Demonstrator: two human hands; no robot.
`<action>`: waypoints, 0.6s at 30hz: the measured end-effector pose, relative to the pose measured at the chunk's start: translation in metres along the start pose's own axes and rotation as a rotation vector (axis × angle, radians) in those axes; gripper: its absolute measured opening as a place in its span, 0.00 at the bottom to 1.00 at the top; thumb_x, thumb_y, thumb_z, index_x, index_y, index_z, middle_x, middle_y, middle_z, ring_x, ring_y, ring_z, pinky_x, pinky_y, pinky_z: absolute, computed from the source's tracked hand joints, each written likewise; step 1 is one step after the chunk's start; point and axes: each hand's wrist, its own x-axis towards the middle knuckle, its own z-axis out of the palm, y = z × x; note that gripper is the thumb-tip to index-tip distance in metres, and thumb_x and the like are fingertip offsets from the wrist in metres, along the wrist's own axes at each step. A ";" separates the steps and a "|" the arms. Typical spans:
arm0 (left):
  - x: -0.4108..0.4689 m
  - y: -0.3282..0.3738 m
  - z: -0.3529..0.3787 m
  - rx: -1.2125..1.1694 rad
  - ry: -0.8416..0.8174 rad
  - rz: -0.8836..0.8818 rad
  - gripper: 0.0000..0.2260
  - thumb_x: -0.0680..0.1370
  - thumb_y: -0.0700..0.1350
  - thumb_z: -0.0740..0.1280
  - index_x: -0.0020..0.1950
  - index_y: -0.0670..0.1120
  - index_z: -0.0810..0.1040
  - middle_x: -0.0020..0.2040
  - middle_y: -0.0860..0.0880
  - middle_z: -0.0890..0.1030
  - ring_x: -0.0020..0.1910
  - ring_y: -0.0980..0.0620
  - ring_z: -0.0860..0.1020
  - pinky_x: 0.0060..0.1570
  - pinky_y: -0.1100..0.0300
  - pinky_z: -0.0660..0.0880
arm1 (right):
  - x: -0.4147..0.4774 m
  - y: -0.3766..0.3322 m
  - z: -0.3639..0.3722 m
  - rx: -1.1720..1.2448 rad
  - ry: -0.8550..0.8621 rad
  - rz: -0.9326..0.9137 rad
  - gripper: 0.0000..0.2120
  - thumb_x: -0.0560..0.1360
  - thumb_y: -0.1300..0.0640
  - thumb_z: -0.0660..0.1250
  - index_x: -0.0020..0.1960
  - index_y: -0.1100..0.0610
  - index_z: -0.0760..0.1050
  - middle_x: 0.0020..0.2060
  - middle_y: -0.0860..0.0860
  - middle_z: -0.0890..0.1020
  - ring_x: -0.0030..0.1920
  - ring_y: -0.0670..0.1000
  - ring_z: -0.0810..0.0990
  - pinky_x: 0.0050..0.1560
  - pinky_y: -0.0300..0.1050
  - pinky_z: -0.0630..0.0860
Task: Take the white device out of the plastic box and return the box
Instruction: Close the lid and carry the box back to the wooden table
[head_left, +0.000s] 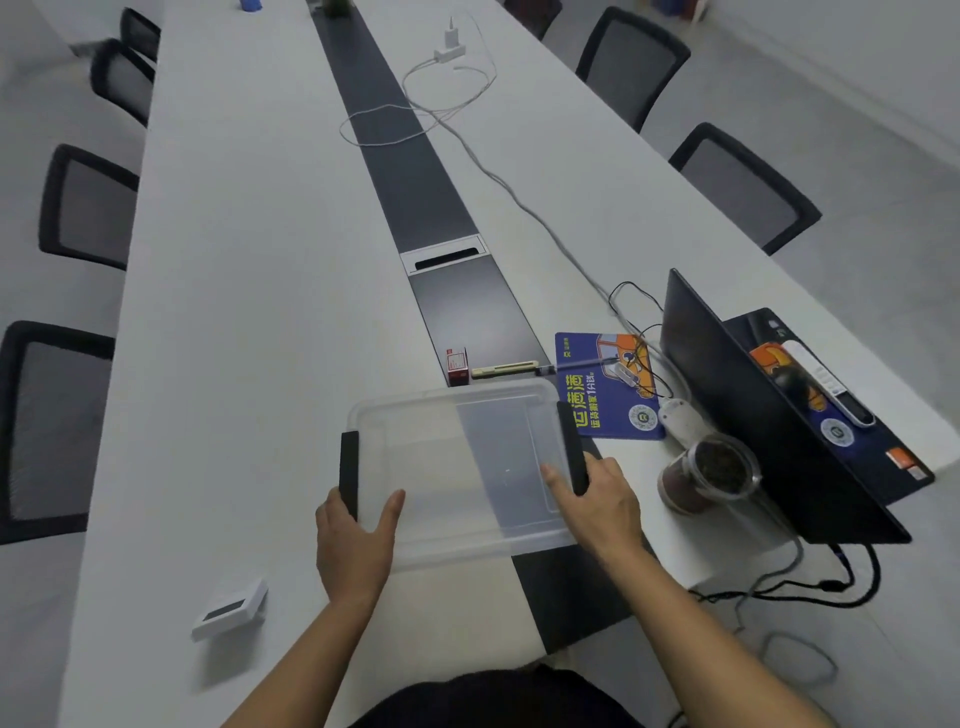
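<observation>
The clear plastic box (457, 431) with black side handles rests on the table straight ahead of me, and nothing shows inside it. My left hand (353, 545) grips its near left edge beside the left handle. My right hand (597, 504) grips the near right edge, fingers over the right handle. The white device (231, 610), a small square unit with a dark screen, lies on the table to the near left, apart from the box and both hands.
An open laptop (769, 415), a glass jar (706, 475), a blue mouse pad (605, 384) and cables (519, 202) crowd the right side. A red small box (457, 364) and a beige stick (504, 370) lie just beyond the plastic box. Black chairs (83, 208) line both table sides.
</observation>
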 end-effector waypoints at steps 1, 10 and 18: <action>0.000 0.000 0.000 -0.004 -0.007 0.006 0.39 0.69 0.71 0.66 0.69 0.44 0.69 0.62 0.44 0.74 0.58 0.43 0.77 0.54 0.43 0.77 | 0.000 -0.001 0.000 0.022 -0.020 0.038 0.33 0.69 0.27 0.60 0.60 0.51 0.73 0.48 0.48 0.74 0.50 0.50 0.77 0.45 0.44 0.74; 0.000 0.004 -0.003 -0.015 -0.034 -0.028 0.42 0.68 0.73 0.64 0.70 0.43 0.68 0.63 0.44 0.73 0.59 0.42 0.77 0.54 0.43 0.78 | 0.023 -0.024 0.009 0.157 -0.152 0.170 0.57 0.59 0.30 0.74 0.78 0.52 0.55 0.70 0.54 0.65 0.72 0.57 0.64 0.64 0.58 0.71; -0.003 0.005 -0.006 -0.102 -0.088 -0.105 0.43 0.69 0.71 0.67 0.76 0.48 0.63 0.67 0.44 0.72 0.64 0.42 0.74 0.60 0.42 0.75 | 0.013 -0.028 0.002 0.170 -0.195 0.157 0.57 0.62 0.30 0.72 0.80 0.48 0.45 0.77 0.52 0.58 0.75 0.56 0.59 0.67 0.57 0.67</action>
